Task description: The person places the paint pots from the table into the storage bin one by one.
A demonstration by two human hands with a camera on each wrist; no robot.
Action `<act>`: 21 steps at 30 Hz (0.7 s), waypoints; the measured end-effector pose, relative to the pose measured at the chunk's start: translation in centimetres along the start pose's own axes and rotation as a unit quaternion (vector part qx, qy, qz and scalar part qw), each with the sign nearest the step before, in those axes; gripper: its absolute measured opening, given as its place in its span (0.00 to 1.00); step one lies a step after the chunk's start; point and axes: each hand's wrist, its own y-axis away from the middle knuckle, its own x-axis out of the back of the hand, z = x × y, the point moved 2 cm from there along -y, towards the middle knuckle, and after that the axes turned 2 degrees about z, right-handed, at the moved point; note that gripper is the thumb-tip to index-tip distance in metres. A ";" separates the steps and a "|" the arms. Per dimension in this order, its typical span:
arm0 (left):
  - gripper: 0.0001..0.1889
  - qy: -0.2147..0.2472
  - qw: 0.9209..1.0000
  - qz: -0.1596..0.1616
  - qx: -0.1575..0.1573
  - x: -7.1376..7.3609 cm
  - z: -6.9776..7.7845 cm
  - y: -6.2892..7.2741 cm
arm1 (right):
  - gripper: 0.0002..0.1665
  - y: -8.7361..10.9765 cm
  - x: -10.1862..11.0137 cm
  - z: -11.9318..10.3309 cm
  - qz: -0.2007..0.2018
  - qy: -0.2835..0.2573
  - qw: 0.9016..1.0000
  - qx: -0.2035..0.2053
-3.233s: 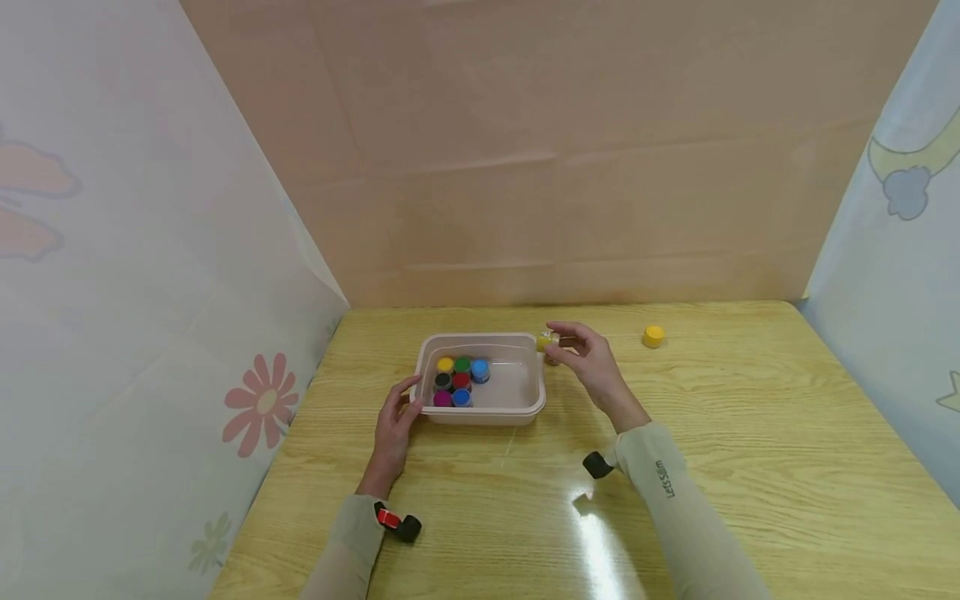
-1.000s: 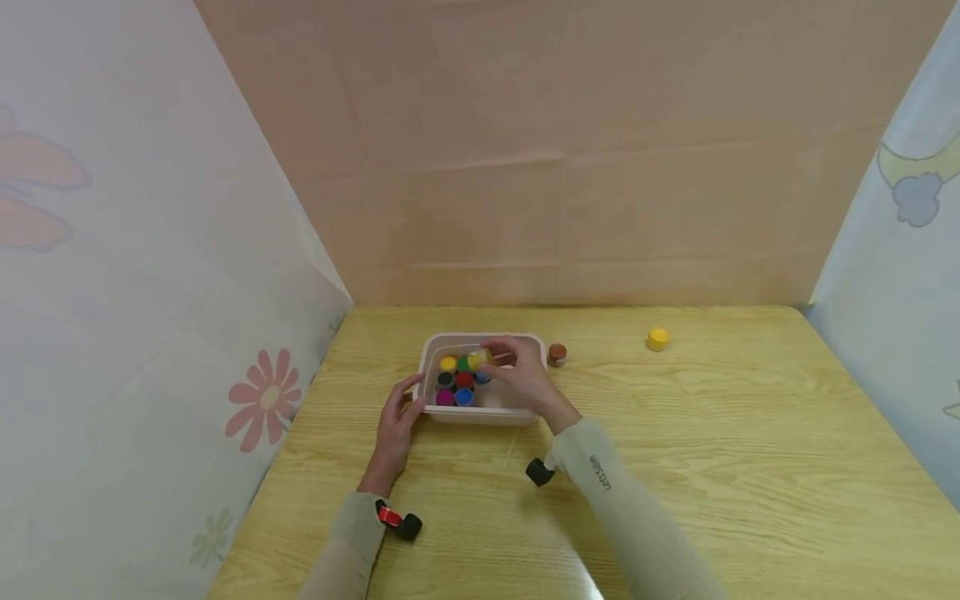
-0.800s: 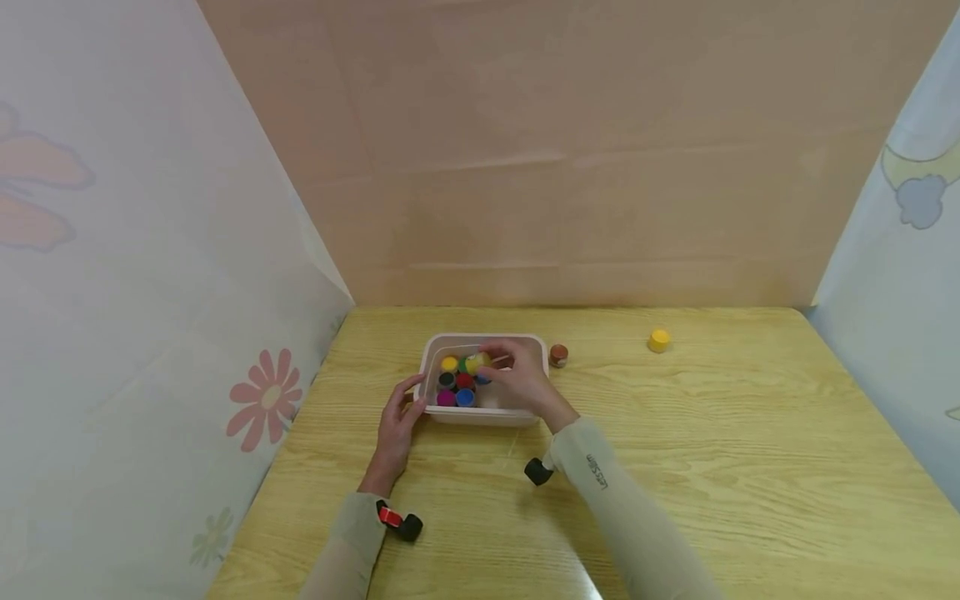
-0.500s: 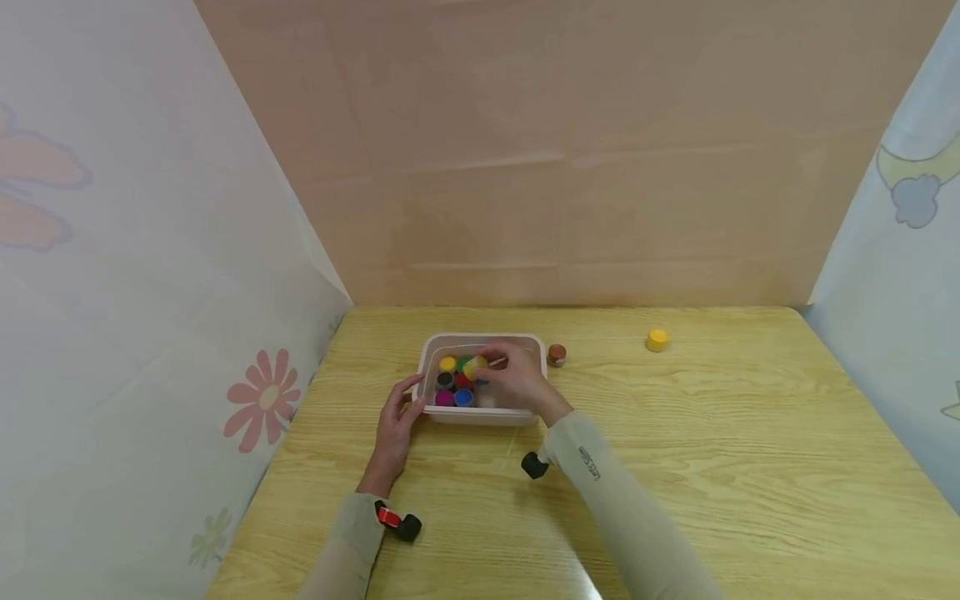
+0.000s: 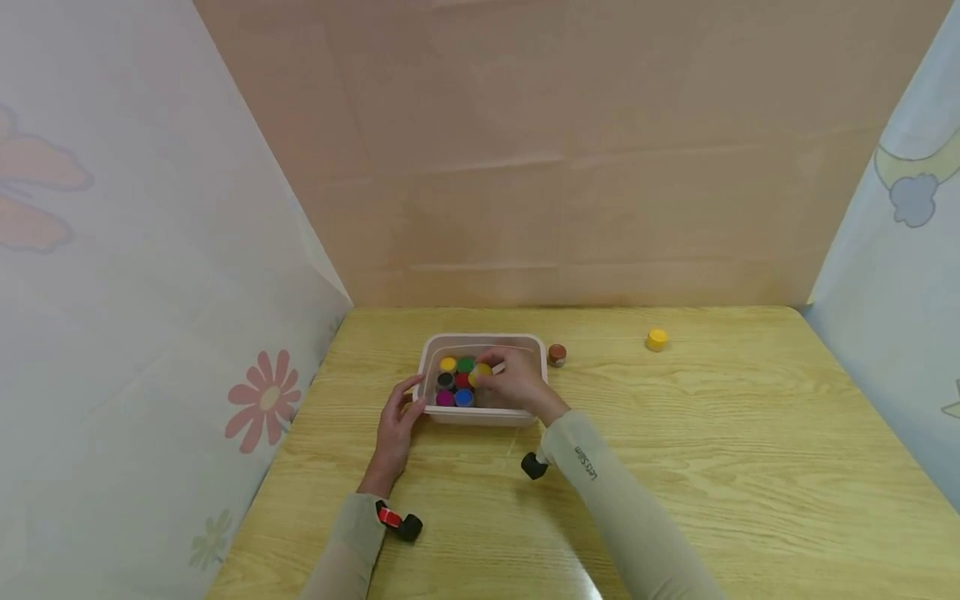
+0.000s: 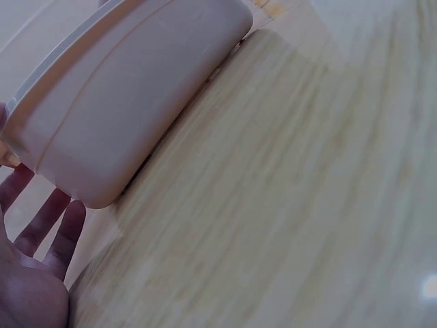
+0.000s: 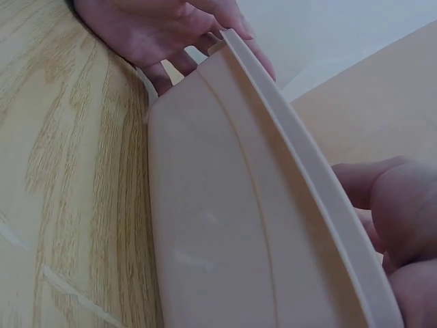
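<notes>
A pale pink plastic box (image 5: 480, 412) stands on the table, with several small paint jars inside its left half. Lids show in yellow (image 5: 447, 364), green (image 5: 466, 365), black (image 5: 446, 381), red (image 5: 462, 380), purple (image 5: 446, 398) and blue (image 5: 464, 397). My left hand (image 5: 393, 427) grips the box's near left corner; the left wrist view shows its fingers against the outer wall (image 6: 130, 102). Inside the box, my right hand (image 5: 519, 383) pinches a yellow paint jar (image 5: 481, 375) beside the red lid. That hand hides the light blue jar. The right wrist view shows its curled fingers (image 7: 410, 212) beyond the rim.
A brown paint jar (image 5: 557, 355) stands just right of the box. Farther right is another yellow paint jar (image 5: 657, 339). A brown-papered wall (image 5: 570, 167) rises at the table's far edge, and a flower-printed sheet (image 5: 150, 250) lines the left side.
My right hand has carried the yellow paint jar from right of the box into it, then lowered and turned it near the red lid. My left hand stays on the corner.
</notes>
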 end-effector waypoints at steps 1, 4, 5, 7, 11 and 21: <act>0.22 -0.003 1.000 0.001 -0.005 0.0 0.0 0.0 | 0.19 0.0 0.0 0.0 0.000 -0.001 1.000 0.001; 0.22 -0.014 1.000 0.001 -0.011 -0.1 0.0 0.0 | 0.20 0.1 -0.1 -0.1 0.000 -0.004 1.000 0.001; 0.22 -0.015 1.000 0.002 -0.010 0.0 0.0 0.0 | 0.19 0.1 -0.1 -0.1 0.001 -0.003 1.000 0.001; 0.22 -0.020 1.000 0.005 -0.006 0.0 0.0 0.1 | 0.19 0.1 -0.2 0.0 0.001 0.004 1.000 0.001; 0.21 -0.022 1.000 0.009 0.008 0.1 0.0 0.1 | 0.19 0.0 -0.3 0.2 0.007 0.039 0.999 0.005; 0.21 -0.005 1.000 0.004 0.007 0.0 0.1 0.0 | 0.19 -0.4 -0.3 0.2 0.008 0.080 0.997 0.007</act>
